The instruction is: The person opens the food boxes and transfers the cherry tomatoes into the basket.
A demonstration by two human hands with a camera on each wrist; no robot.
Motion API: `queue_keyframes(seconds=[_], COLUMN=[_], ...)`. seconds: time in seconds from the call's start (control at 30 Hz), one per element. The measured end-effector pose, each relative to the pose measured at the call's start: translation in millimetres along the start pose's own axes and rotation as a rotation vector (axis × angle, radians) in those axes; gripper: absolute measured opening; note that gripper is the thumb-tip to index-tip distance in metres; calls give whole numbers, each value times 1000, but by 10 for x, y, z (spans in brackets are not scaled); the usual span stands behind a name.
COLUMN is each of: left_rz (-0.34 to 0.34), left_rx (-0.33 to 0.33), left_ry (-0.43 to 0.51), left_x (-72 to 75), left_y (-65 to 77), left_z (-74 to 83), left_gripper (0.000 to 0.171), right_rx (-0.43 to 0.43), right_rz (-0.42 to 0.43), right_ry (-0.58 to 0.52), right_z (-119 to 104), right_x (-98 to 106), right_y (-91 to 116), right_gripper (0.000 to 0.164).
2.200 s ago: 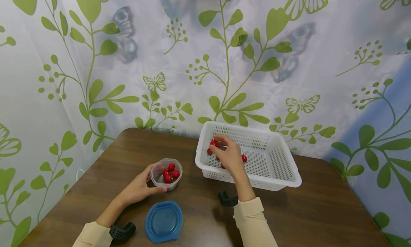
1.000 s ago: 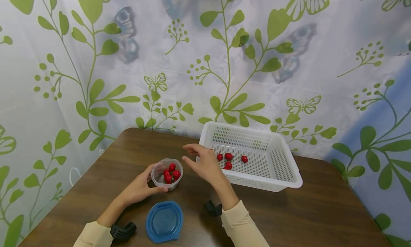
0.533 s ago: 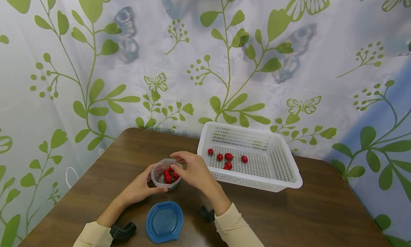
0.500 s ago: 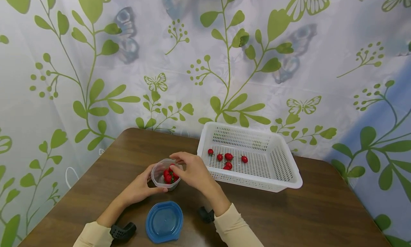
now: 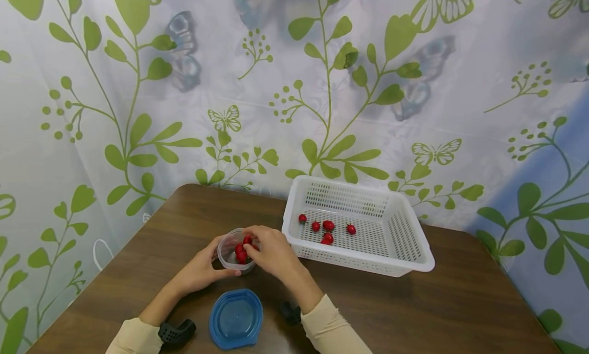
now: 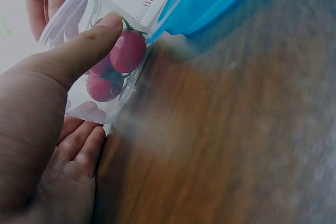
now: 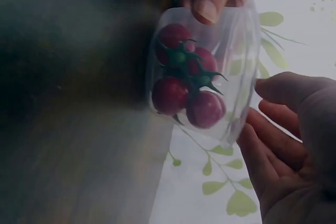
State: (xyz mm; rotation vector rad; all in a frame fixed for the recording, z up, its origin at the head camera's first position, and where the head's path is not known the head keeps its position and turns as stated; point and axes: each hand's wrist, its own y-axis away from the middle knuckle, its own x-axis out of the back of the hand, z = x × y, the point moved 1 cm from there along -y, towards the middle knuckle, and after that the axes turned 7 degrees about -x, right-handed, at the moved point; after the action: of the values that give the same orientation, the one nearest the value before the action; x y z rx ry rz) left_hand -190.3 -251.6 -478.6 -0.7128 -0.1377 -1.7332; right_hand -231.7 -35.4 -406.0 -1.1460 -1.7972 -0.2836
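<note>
In the head view, my left hand (image 5: 202,269) steadies a clear plastic container (image 5: 230,239), its thumb along the near side and its fingers round the far side. Several small red tomatoes (image 5: 241,255) with green stems lie inside. My right hand (image 5: 276,251) reaches over the container's right rim, overlapping the tomatoes in that view. In the right wrist view, its thumb (image 7: 273,85) and loosely bent fingers stand at the container's opening, no tomato visible between them. The left wrist view shows my left thumb (image 6: 89,45) across the container's wall.
A white perforated basket (image 5: 359,260) stands to the right, with several red tomatoes (image 5: 328,225) on its floor. A blue lid (image 5: 235,318) lies in front of the container on the brown wooden table (image 5: 442,303). Behind hangs a leaf-patterned curtain (image 5: 257,88).
My right hand has moved left from the basket, where a tomato was at its fingertips, to the container, then lowered slightly into its opening. The left hand and container have stayed put.
</note>
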Motion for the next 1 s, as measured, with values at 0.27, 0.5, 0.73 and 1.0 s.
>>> queue_keyframes(seconds=[0.27, 0.5, 0.73, 1.0], left_rz=[-6, -3, 7, 9], left_rx=[0, -10, -18, -11], left_ry=[10, 9, 4, 2], left_x=[2, 2, 3, 2], left_y=[8, 3, -4, -8], left_z=[10, 6, 0, -25], left_gripper=[89, 88, 90, 91], right_rx=[11, 58, 108, 113], right_rz=[-8, -39, -77, -113], right_ry=[141, 169, 217, 222], right_z=[1, -39, -63, -79], right_x=[-117, -121, -154, -208], right_y=[11, 13, -6, -40], right_gripper=[39, 30, 22, 14])
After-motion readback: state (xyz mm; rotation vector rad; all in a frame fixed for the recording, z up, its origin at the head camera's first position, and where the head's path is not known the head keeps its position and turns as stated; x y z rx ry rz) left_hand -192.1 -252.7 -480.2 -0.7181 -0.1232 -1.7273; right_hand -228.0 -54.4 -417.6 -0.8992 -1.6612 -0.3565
